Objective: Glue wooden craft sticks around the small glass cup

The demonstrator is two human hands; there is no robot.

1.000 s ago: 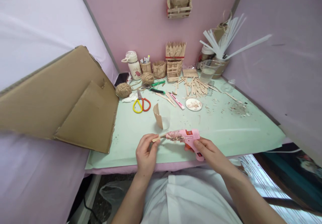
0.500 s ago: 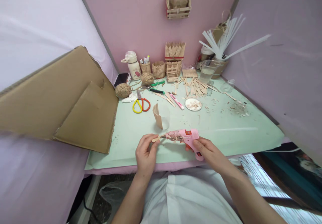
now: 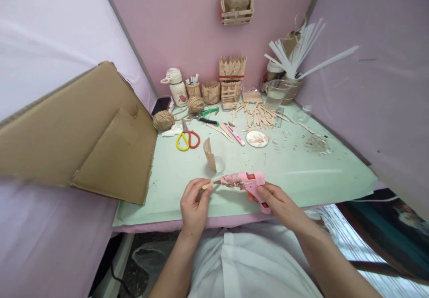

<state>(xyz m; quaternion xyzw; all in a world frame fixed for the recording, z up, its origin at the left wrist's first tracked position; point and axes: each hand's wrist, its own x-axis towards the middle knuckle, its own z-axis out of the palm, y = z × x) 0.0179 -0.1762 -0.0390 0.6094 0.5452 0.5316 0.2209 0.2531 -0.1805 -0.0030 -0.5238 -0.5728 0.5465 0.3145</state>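
Note:
My left hand (image 3: 193,202) pinches a wooden craft stick (image 3: 208,184) near the front edge of the pale green table mat (image 3: 301,168). My right hand (image 3: 278,202) grips the handle of a pink glue gun (image 3: 246,182). The gun's nozzle points left and meets the stick's end. Just behind them stands a clear plastic cup (image 3: 216,156) with a few sticks fixed upright on its left side.
Yellow and red scissors (image 3: 187,139), twine balls (image 3: 164,120), a pink knife (image 3: 235,135), a small round lid (image 3: 257,138) and a pile of loose sticks (image 3: 259,115) lie further back. Stick-built holders (image 3: 232,83) and a bottle (image 3: 176,86) line the wall. Cardboard sheets (image 3: 83,132) lean at left.

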